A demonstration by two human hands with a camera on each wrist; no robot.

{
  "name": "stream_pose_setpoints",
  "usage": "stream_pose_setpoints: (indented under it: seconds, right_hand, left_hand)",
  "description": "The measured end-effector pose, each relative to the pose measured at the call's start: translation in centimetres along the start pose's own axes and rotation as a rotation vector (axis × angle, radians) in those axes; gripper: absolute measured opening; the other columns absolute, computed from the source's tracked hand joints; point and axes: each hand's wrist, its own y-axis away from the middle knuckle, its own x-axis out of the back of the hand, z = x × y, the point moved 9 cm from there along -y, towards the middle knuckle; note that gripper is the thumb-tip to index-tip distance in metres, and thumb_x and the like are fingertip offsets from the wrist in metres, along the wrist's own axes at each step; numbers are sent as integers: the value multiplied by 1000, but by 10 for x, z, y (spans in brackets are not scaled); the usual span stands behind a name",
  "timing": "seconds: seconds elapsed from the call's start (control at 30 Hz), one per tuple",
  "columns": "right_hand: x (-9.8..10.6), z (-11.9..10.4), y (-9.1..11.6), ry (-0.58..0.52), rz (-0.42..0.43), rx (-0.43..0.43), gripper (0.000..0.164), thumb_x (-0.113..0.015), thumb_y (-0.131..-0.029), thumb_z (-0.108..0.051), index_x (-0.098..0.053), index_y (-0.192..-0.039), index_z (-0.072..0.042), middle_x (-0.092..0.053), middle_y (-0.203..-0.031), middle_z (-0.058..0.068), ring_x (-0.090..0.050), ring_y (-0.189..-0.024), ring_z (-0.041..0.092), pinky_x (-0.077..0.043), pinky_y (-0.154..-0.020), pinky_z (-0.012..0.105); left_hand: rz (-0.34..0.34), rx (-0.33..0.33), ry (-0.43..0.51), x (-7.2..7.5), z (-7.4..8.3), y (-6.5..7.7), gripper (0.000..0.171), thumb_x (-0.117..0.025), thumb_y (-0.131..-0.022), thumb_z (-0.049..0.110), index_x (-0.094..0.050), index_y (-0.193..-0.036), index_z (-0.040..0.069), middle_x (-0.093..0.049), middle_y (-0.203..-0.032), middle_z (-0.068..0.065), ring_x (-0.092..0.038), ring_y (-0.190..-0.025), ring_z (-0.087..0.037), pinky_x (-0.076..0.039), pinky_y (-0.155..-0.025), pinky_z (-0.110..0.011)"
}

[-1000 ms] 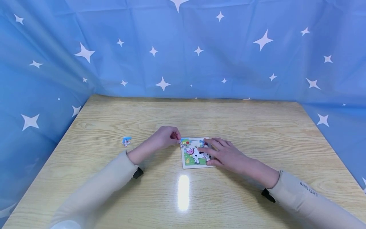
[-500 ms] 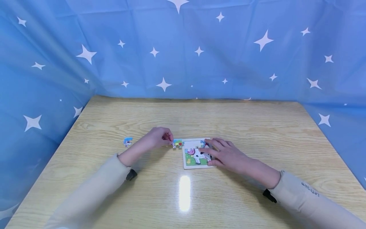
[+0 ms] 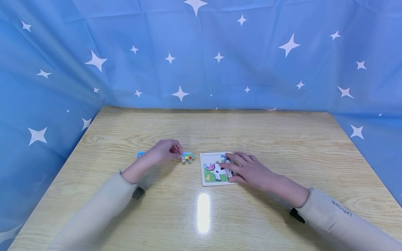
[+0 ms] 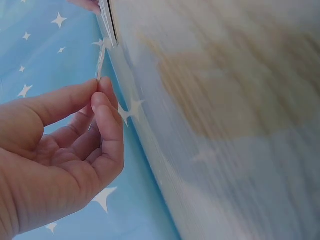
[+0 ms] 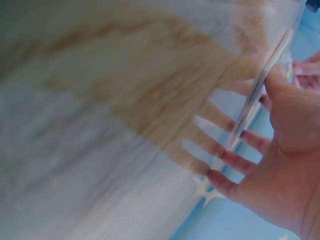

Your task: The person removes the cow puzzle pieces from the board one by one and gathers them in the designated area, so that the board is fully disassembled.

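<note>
As the head view gives it to me, a shallow square puzzle tray (image 3: 203, 174) lies on the wood-grain table (image 3: 267, 132), its pale rim enclosing a partly filled picture. Within the rim I make out a black-and-white cow (image 3: 216, 170) with a pink muzzle, standing on green ground, and a yellow duck (image 3: 207, 177) at the lower left. The upper left of the recess is bare and pale; the right part lies beneath the right hand (image 3: 249, 170), so I cannot tell how fully it is filled. That hand is spread, its fingers apart over the tray's right side. Outside the tray, to its left and apart from it, the left hand (image 3: 165, 151) pinches one puzzle piece (image 3: 188, 158), blue and green with red and yellow patches; my left wrist view shows this piece almost edge-on at the fingertips. A second piece (image 3: 140, 154), bright blue where visible, lies farther left on the table, partly hidden by the left arm. A star-printed blue curtain (image 3: 201, 69) hangs behind.
</note>
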Motion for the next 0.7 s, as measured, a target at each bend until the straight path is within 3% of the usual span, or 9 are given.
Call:
stream_pose_setpoints:
  seconds: [0.27, 0.7]
  right_hand:
    - [-1, 1, 0, -51, -22, -31, 53, -66, -111, -35, -58, -161, -18, -50, -164, 19, -47, -149, 46, -45, -112, 69]
    - [-2, 4, 0, -39, -21, -31, 54, -67, -110, -36, -58, -161, -20, -50, -164, 18, -47, -149, 46, -45, -112, 69]
  left_hand:
    - [11, 21, -2, 10, -13, 7, 6, -72, -103, -1, -68, -101, 3, -75, -97, -11, -68, -91, -23, -52, -80, -32]
    - [10, 33, -4, 22, -28, 17, 5, -71, -103, -2, -68, -102, 2, -75, -100, -13, -68, -95, -26, -52, -80, -33]
